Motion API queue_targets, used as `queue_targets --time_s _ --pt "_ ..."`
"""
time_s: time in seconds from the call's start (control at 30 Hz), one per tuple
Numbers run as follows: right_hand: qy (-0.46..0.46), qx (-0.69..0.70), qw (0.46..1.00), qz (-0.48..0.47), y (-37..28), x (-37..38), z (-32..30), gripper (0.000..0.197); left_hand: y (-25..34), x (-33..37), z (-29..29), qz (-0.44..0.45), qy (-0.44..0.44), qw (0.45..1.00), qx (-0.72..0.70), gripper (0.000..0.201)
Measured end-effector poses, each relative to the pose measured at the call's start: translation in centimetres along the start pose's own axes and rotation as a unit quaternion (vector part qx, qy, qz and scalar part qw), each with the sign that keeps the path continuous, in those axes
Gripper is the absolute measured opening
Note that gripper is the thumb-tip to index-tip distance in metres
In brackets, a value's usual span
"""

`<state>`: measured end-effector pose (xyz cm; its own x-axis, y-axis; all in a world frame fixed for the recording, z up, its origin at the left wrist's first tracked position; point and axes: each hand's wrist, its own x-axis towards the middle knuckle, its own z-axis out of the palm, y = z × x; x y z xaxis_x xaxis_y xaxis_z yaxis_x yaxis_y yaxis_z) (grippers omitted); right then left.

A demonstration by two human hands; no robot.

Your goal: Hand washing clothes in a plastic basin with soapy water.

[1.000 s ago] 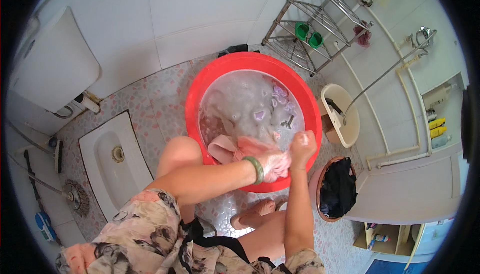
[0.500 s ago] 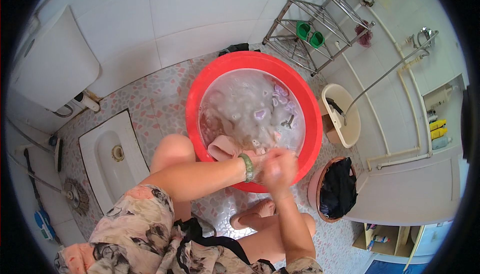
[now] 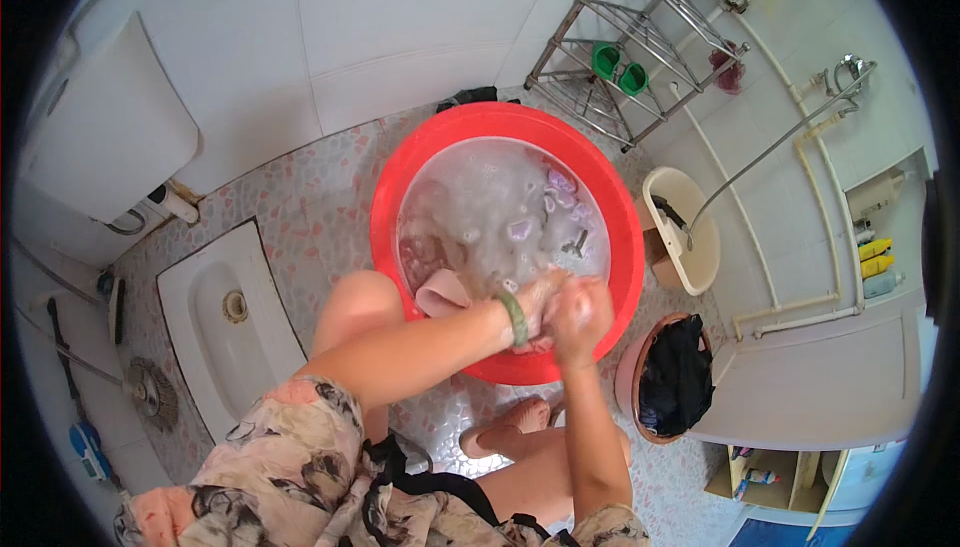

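A large red basin (image 3: 622, 267) stands on the floor, holding cloudy, sudsy water (image 3: 480, 197). Over its near right rim my two hands are pressed together. My left hand (image 3: 535, 304), with a green bangle (image 3: 515, 319) at the wrist, closes on a pink cloth (image 3: 534, 345), a bit of which shows below the fingers. My right hand (image 3: 582, 317) is a fist on the same cloth, slightly blurred. Beside my left wrist a pale pink piece of fabric (image 3: 442, 293) rises out of the water. Lilac cloth (image 3: 562, 185) floats at the far right side.
Left of the basin is a white squat toilet (image 3: 225, 317). On the right stand a cream tub (image 3: 712, 247) and a pink bucket (image 3: 628, 377) with black clothes (image 3: 678, 377). Behind is a metal corner rack (image 3: 640, 37) with green slippers (image 3: 606, 61). A shower hose (image 3: 770, 152) hangs at right.
Both hands have shifted a little right and up over the basin, still together. More of the pink cloth shows beneath them, and my left forearm has followed.
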<state>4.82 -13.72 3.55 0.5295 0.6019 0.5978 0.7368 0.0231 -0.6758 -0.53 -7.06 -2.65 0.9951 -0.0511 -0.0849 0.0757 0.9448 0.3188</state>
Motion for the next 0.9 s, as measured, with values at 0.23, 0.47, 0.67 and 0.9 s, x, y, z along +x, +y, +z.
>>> queue_targets --time_s 0.23,0.47,0.67,0.9 --pt "0.058 -0.080 0.995 0.018 4.7 2.2 -2.0 0.022 -1.4 -1.1 6.5 0.100 0.096 0.987 -0.079 0.012" --pt "-0.161 0.085 0.955 0.234 4.9 1.6 -2.2 0.016 1.2 1.4 -0.5 0.040 0.139 0.989 -0.035 0.032" --pt "-0.379 0.246 0.860 0.239 2.8 0.4 -5.3 0.061 4.0 -2.0 3.2 0.069 0.239 0.961 0.118 0.039" --pt "-0.113 0.310 0.869 0.369 6.5 2.9 -9.9 0.013 4.4 -1.9 3.4 0.029 0.171 0.965 0.197 0.035"
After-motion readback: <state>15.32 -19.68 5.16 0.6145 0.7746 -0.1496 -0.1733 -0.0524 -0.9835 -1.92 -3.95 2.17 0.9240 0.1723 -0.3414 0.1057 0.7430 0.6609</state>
